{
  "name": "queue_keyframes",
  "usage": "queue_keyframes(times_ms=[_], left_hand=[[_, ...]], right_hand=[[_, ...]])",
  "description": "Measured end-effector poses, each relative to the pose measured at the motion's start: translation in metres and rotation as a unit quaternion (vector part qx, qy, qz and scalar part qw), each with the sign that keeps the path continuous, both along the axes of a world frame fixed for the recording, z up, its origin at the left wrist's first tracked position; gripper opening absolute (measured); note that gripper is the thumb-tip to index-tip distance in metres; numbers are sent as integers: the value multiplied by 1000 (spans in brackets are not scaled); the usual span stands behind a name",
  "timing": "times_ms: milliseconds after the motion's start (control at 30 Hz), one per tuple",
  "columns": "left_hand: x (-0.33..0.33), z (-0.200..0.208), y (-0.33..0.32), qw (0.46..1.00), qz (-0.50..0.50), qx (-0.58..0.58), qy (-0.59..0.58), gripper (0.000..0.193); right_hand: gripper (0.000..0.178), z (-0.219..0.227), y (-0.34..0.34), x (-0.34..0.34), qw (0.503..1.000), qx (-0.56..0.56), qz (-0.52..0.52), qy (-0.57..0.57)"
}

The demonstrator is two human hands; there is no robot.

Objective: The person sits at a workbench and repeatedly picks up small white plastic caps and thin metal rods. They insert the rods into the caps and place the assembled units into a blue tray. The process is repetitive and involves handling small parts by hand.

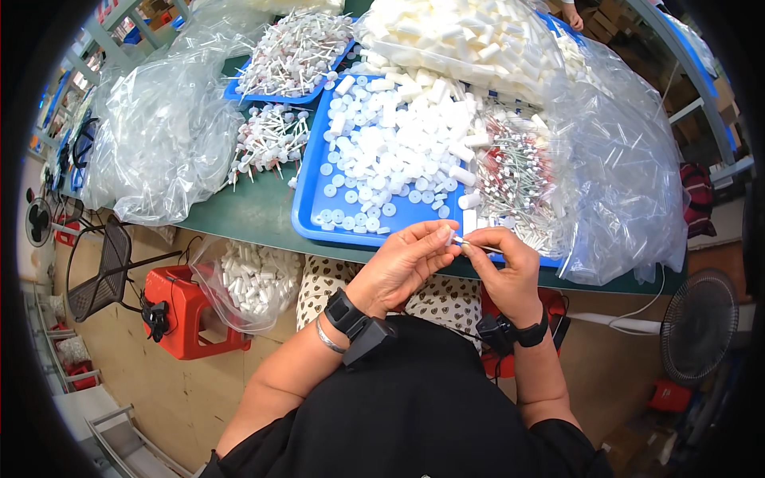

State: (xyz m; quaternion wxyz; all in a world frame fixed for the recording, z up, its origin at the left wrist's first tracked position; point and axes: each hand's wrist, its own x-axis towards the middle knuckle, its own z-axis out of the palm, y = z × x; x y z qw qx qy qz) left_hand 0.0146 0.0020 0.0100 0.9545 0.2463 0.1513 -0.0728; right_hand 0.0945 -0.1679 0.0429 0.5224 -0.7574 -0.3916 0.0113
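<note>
In front of my body, over the near edge of the blue tray, my two hands meet fingertip to fingertip. My left hand is closed in a pinch on a small translucent disc. Between the thumb and forefinger of my right hand is a thin rod, its end at the disc. Fingers partly hide both pieces, so how far the rod enters the disc cannot be told. Loose translucent discs and white cylinders lie on the tray behind my hands.
Thin metal rods with white ends are heaped at right, beside a clear plastic bag. A bag of white cylinders stands behind. Disc-topped sticks fill another tray at back left. A red stool is below the table.
</note>
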Motion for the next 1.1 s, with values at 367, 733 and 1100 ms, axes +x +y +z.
queue_keyframes(times_ms=[367, 733, 1100], left_hand=[[-3, -18, -9, 1000, -11, 15, -24, 33], [0, -9, 4, 996, 40, 75, 36, 37], [-18, -10, 20, 996, 84, 12, 15, 36]], right_hand=[[13, 0, 0, -7, 944, -37, 9, 328], [11, 3, -30, 18, 983, -146, -39, 102], [24, -38, -42, 89, 901, -386, 48, -192]])
